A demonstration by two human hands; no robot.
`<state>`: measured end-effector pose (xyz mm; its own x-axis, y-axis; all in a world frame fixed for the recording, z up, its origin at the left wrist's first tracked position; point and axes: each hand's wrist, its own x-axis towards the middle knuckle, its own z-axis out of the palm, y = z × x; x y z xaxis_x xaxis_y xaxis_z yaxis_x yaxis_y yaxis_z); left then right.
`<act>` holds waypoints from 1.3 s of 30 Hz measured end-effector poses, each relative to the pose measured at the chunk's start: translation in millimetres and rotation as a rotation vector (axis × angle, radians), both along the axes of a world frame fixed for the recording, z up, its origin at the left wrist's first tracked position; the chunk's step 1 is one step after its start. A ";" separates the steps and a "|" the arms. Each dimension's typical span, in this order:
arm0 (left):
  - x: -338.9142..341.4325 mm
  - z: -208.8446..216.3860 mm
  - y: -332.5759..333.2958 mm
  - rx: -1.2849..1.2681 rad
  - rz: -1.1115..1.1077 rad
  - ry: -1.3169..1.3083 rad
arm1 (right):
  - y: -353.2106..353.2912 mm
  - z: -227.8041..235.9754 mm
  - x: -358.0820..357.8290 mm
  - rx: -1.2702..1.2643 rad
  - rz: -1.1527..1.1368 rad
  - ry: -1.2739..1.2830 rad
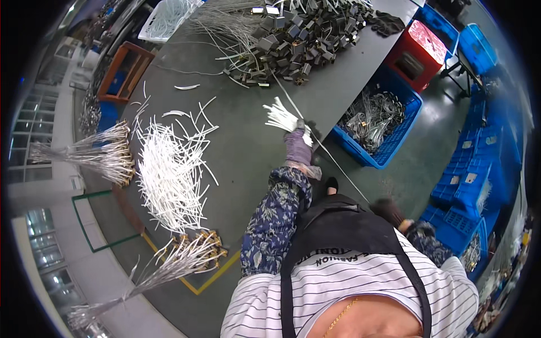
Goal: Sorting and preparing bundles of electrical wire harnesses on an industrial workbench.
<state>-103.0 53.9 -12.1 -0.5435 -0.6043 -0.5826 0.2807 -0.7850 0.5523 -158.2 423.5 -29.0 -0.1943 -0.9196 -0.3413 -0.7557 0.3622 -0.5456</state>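
Observation:
My left hand [299,145], in a purple-grey glove, is closed around a bunch of short white tubes [279,116] over the near edge of the grey table [248,141]. A thin grey cable [340,169] runs from the pile on the table past this hand, down toward my right side. Low at my right, my right hand [389,212] wears a dark glove and is smeared by motion. It is close to the cable's lower end; whether it grips the cable cannot be made out. A large heap of loose white tubes [172,174] lies on the table to the left.
Dark box-shaped connectors [304,42] with cables are heaped at the far side. Bundles of wires with brass-coloured ends [107,155] lie left. Right of the table stand a blue crate [389,155] of cables, a red box [414,59] and stacked blue crates [465,169].

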 end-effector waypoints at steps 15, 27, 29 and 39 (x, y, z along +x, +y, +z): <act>47.7 119.7 -120.2 -0.479 0.512 0.084 | 22.6 2.4 -56.8 0.252 -0.965 -0.770; 85.4 88.4 -126.7 -0.684 0.167 0.022 | 1.6 31.9 -44.6 0.206 -0.849 -0.713; 76.7 63.4 -103.1 -0.702 -0.045 0.043 | -18.8 22.1 -37.0 0.189 -0.843 -0.790; 91.8 84.0 -94.7 -0.429 0.265 -0.223 | -108.1 61.3 -30.1 0.130 -0.651 -0.752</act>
<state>-11.2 -40.8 71.9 -0.2318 -0.9122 -0.3379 0.2775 -0.3949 0.8758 -188.2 315.4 32.2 -0.3390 -0.6577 -0.6727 0.1359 0.6733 -0.7268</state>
